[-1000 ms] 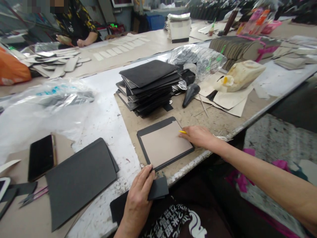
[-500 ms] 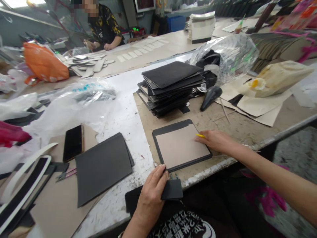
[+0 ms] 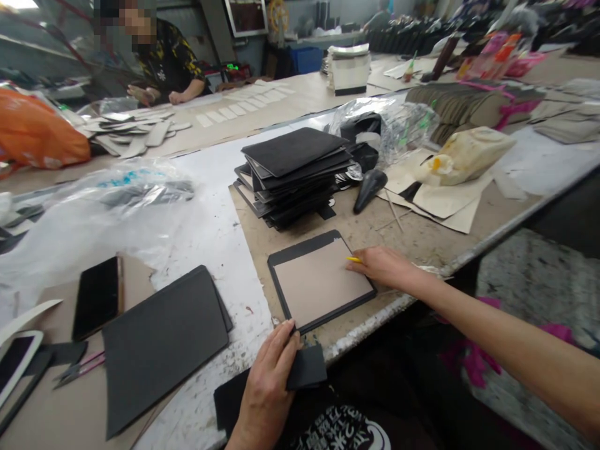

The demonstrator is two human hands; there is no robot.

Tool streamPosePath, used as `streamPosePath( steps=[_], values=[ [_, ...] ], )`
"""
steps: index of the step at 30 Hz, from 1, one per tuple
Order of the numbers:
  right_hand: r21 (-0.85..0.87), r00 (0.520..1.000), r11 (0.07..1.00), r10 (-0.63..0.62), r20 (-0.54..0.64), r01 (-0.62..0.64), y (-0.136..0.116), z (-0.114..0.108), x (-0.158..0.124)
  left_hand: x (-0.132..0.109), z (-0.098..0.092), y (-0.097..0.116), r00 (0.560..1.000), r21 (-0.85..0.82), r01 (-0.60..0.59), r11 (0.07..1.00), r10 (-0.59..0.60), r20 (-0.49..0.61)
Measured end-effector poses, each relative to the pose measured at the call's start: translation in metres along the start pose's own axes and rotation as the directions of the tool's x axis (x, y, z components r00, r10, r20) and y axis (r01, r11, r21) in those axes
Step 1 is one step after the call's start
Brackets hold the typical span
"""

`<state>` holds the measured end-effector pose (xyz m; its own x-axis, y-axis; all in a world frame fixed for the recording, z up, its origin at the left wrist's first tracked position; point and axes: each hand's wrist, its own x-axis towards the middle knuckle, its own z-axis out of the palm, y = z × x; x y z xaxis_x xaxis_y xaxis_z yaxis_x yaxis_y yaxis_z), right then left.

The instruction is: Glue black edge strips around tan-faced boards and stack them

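In front of me on the table lies a black-edged panel with a beige face (image 3: 323,275), apparently with more black layers under it. My right hand (image 3: 382,267) is at its right side, closed on a slim yellow tool (image 3: 354,259) whose end shows past the fingers; its kind is unclear. The fingers of my left hand (image 3: 270,375) are stretched out, fingertips touching the panel's near left corner. Beside that hand, a small black rectangular piece (image 3: 307,367) juts past the table edge. More black material (image 3: 229,400) shows left of the hand.
Behind the panel rises a stack of black panels (image 3: 293,153), beside a dark cone-shaped object (image 3: 370,189). A larger black sheet (image 3: 166,353), small scissors (image 3: 79,369) and a phone (image 3: 97,297) lie left. A stained plastic container (image 3: 473,156) stands right. A co-worker (image 3: 171,62) is across the table.
My head view has turned a little to the right, so the things on the table appear farther left. Both hands stay at the panel, with little visible movement against it.
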<state>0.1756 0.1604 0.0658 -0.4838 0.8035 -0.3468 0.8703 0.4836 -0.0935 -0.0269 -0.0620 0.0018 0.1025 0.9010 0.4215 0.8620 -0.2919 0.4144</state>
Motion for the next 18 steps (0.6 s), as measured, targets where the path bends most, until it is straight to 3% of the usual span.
streamPosePath(
  steps=[18],
  values=[
    [-0.041, 0.998, 0.999, -0.032, -0.059, 0.03, -0.0005, 0.0045, -0.0018, 0.0032, -0.002, -0.0016, 0.998, 0.014, -0.061, 0.998, 0.061, 0.012]
  ],
)
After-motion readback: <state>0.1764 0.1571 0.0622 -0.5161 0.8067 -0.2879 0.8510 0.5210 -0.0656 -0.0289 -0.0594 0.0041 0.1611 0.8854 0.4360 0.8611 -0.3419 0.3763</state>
